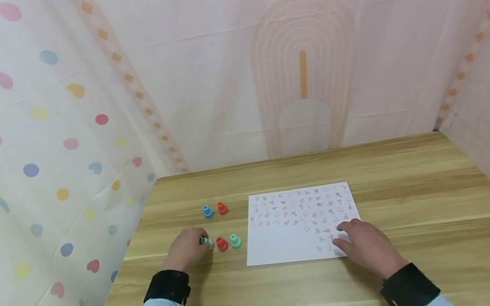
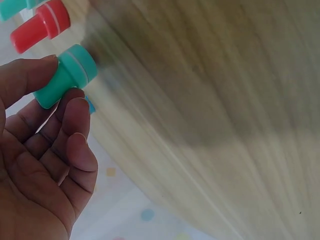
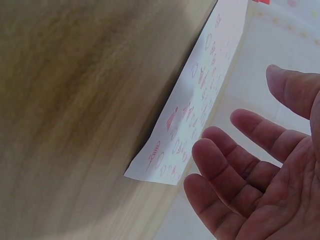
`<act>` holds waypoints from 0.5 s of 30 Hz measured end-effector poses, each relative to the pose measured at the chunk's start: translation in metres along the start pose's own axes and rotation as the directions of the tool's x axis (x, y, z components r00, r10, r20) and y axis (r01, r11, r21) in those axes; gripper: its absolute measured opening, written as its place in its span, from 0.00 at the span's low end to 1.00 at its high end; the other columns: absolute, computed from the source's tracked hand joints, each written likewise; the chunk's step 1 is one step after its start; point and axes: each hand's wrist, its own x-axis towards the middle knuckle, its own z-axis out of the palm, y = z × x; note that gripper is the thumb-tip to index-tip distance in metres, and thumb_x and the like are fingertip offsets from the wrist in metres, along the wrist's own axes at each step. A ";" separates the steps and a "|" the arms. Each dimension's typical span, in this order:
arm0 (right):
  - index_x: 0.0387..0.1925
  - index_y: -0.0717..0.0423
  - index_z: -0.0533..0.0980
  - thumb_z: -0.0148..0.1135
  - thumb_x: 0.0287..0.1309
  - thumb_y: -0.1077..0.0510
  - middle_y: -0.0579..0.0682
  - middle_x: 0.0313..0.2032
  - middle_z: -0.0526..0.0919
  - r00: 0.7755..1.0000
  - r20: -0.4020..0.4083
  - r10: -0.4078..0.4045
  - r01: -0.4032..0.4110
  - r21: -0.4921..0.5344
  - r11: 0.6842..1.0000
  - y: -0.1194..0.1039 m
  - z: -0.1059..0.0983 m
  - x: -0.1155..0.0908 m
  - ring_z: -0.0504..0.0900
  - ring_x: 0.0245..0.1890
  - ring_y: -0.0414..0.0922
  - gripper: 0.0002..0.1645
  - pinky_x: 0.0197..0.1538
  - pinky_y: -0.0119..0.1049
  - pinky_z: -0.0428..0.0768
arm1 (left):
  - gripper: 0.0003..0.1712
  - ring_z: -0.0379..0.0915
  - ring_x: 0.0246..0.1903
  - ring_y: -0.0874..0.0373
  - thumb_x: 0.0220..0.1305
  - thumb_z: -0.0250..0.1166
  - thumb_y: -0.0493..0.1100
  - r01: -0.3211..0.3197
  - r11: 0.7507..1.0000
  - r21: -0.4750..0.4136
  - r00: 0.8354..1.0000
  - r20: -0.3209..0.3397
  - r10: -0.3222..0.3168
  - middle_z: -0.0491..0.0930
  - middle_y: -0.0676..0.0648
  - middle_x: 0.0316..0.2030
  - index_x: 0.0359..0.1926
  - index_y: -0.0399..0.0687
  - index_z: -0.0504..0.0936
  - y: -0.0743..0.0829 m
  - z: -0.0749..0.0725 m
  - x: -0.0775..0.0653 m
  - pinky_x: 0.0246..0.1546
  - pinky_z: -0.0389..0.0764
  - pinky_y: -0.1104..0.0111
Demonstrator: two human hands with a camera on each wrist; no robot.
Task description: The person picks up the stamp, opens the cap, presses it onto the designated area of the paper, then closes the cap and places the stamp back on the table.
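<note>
Thumb and fingers of my left hand (image 1: 187,248) pinch a green stamp (image 2: 64,79) at the left of the paper. In the left wrist view its wide end with a pale ring points away from the palm. Right beside it stand a red stamp (image 1: 222,244) and another green stamp (image 1: 236,241). My right hand (image 1: 367,244) hangs over the right front part of a white paper (image 1: 277,245) and holds nothing; its fingers (image 3: 220,170) are relaxed and spread. Small red prints run in rows over the paper's upper part and down its right side.
A blue stamp (image 1: 208,211) and a red stamp (image 1: 222,208) stand behind the others, left of the paper. Everything rests on a wooden table (image 1: 419,186). Patterned curtains (image 1: 196,76) hang along its back and sides.
</note>
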 end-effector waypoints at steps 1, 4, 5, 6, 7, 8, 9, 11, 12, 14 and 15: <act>0.49 0.63 0.80 0.68 0.61 0.53 0.58 0.41 0.83 1.000 0.000 0.001 -0.001 0.000 1.000 0.000 0.000 0.000 0.82 0.41 0.54 0.20 0.47 0.51 0.78 | 0.10 0.75 0.36 0.52 0.64 0.67 0.39 -0.005 1.000 0.006 1.000 0.000 0.005 0.82 0.46 0.36 0.44 0.40 0.84 0.000 0.001 0.000 0.44 0.78 0.53; 0.50 0.63 0.80 0.68 0.61 0.53 0.58 0.41 0.83 1.000 0.004 0.011 -0.011 0.002 1.000 0.000 0.001 0.000 0.82 0.41 0.53 0.21 0.47 0.51 0.78 | 0.10 0.75 0.35 0.52 0.64 0.67 0.39 -0.008 1.000 0.014 1.000 0.003 0.008 0.82 0.46 0.37 0.44 0.40 0.84 0.000 0.002 0.001 0.44 0.78 0.53; 0.49 0.64 0.80 0.68 0.61 0.53 0.58 0.41 0.83 1.000 0.004 0.011 -0.011 0.003 1.000 0.000 0.001 0.000 0.81 0.41 0.53 0.21 0.47 0.51 0.78 | 0.10 0.75 0.35 0.52 0.64 0.67 0.39 -0.008 1.000 0.016 1.000 0.005 0.008 0.82 0.46 0.36 0.44 0.40 0.84 0.000 0.003 0.001 0.44 0.78 0.53; 0.49 0.64 0.80 0.68 0.61 0.53 0.58 0.41 0.83 1.000 0.003 0.010 -0.010 0.004 1.000 0.000 0.001 0.000 0.81 0.41 0.53 0.20 0.47 0.51 0.78 | 0.10 0.75 0.35 0.52 0.64 0.67 0.39 -0.006 1.000 0.016 1.000 0.008 0.005 0.82 0.46 0.37 0.45 0.40 0.84 0.000 0.003 0.001 0.44 0.78 0.53; 0.49 0.64 0.80 0.68 0.61 0.53 0.58 0.41 0.83 1.000 0.001 0.010 -0.010 0.004 1.000 0.001 0.001 0.000 0.81 0.41 0.53 0.20 0.47 0.51 0.78 | 0.11 0.75 0.35 0.52 0.63 0.67 0.39 -0.002 1.000 0.014 1.000 0.012 0.002 0.82 0.46 0.37 0.45 0.40 0.83 0.000 0.003 0.001 0.44 0.78 0.53; 0.49 0.64 0.80 0.68 0.61 0.53 0.58 0.41 0.83 1.000 0.001 0.013 -0.013 0.004 1.000 0.001 0.001 0.000 0.81 0.41 0.53 0.20 0.47 0.51 0.78 | 0.12 0.74 0.36 0.52 0.63 0.67 0.40 0.004 1.000 0.014 1.000 0.015 -0.004 0.82 0.46 0.37 0.46 0.40 0.83 0.000 0.003 0.002 0.45 0.78 0.53; 0.49 0.64 0.80 0.68 0.61 0.53 0.58 0.41 0.83 1.000 -0.001 0.012 -0.012 0.005 1.000 0.001 0.001 0.000 0.81 0.41 0.53 0.21 0.47 0.51 0.78 | 0.13 0.74 0.36 0.52 0.63 0.68 0.40 0.010 1.000 0.014 1.000 0.018 -0.010 0.82 0.46 0.37 0.47 0.40 0.83 -0.001 0.003 0.002 0.45 0.78 0.53; 0.49 0.64 0.80 0.68 0.61 0.53 0.58 0.41 0.83 1.000 -0.007 0.010 -0.010 0.004 1.000 0.002 0.002 0.000 0.81 0.40 0.53 0.20 0.47 0.51 0.78 | 0.17 0.74 0.36 0.52 0.62 0.68 0.42 0.025 1.000 0.011 0.999 0.027 -0.026 0.81 0.46 0.37 0.50 0.40 0.82 -0.002 0.002 0.002 0.45 0.78 0.53; 0.49 0.64 0.80 0.68 0.61 0.53 0.58 0.41 0.83 1.000 -0.009 0.011 -0.011 0.004 1.000 0.002 0.003 0.000 0.81 0.40 0.53 0.20 0.47 0.51 0.78 | 0.19 0.74 0.35 0.52 0.62 0.69 0.43 0.031 1.000 0.007 0.999 0.033 -0.031 0.81 0.46 0.37 0.52 0.40 0.81 -0.002 0.002 0.002 0.44 0.78 0.54; 0.49 0.64 0.80 0.68 0.61 0.53 0.58 0.40 0.83 1.000 -0.013 0.011 -0.011 -0.001 1.000 0.002 0.003 0.000 0.81 0.40 0.53 0.20 0.46 0.50 0.79 | 0.24 0.73 0.34 0.52 0.61 0.69 0.45 0.048 0.999 -0.007 0.998 0.042 -0.048 0.80 0.47 0.36 0.56 0.41 0.80 -0.004 0.000 0.002 0.42 0.78 0.55; 0.49 0.64 0.80 0.68 0.61 0.53 0.58 0.40 0.83 1.000 -0.013 0.012 -0.012 -0.003 1.000 0.002 0.003 0.000 0.81 0.40 0.52 0.20 0.46 0.50 0.79 | 0.25 0.73 0.34 0.52 0.61 0.69 0.46 0.055 0.998 -0.015 0.997 0.047 -0.054 0.80 0.47 0.36 0.58 0.41 0.79 -0.004 -0.001 0.001 0.40 0.78 0.56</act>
